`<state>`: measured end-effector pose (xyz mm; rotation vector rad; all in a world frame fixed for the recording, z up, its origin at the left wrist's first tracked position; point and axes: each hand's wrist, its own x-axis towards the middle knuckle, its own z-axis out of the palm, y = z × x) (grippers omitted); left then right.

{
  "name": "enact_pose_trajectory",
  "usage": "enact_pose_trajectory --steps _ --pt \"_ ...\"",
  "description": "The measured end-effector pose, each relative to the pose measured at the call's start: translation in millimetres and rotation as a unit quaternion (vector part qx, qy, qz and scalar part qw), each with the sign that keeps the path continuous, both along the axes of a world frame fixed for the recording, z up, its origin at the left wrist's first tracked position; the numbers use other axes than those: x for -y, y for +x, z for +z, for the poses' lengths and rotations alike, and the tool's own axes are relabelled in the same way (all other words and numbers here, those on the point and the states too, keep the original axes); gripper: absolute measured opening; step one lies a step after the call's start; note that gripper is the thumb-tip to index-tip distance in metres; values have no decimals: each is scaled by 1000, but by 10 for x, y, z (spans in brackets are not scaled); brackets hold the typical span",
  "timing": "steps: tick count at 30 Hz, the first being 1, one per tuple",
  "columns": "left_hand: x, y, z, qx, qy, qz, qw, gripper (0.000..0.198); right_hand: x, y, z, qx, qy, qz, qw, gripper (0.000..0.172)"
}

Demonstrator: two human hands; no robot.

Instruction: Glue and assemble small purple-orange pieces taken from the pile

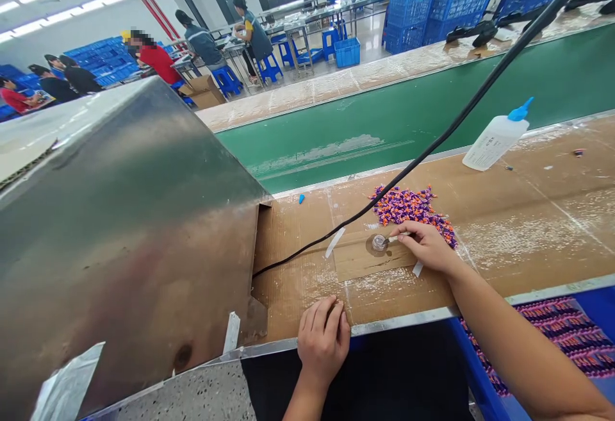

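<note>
My right hand is closed in a pinch beside a small round clear dish. A thin dark tip shows between its fingertips and the dish, too small to name. The dish sits in a dark wet-looking stain on a taped-down cardboard piece. Just behind that hand lies a heap of small purple and orange pieces. My left hand rests on the bench's front edge with its fingers laid over the cardboard, holding nothing.
A large metal housing stands on the left. From it a black cable slants up across the bench. A white bottle with a blue nozzle stands tilted at right. Beyond runs a green belt; a blue bin holds patterned pieces below.
</note>
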<state>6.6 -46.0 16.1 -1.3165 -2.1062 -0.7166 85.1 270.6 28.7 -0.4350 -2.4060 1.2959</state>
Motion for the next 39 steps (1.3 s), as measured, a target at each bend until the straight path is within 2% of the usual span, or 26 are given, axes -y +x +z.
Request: enact_pose_trajectory --steps 7,11,17,22,27,31,37,39 --pt "-5 8 1 0 6 -2 1000 15 -8 9 12 5 -4 18 1000 22" --pt "5 2 -11 4 2 -2 1000 15 -18 5 -16 -8 7 -19 1000 22" --pt "6 1 -10 1 2 -2 1000 14 -8 0 -40 -17 29 1 999 20" --pt "17 4 -38 2 -1 -2 1000 14 -13 -6 -41 -23 37 -36 998 19" --pt "16 3 -25 3 -4 -2 1000 15 -10 -13 -39 -15 18 -2 1000 21" --pt "9 6 -14 3 -1 -2 1000 15 -8 -23 -28 -17 17 -25 999 21" --pt "29 10 -59 4 -4 1 1000 15 -13 -19 -26 -6 9 -1 1000 21" --pt "39 7 -73 5 -6 2 1000 15 -21 -19 -41 -8 5 -12 1000 22"
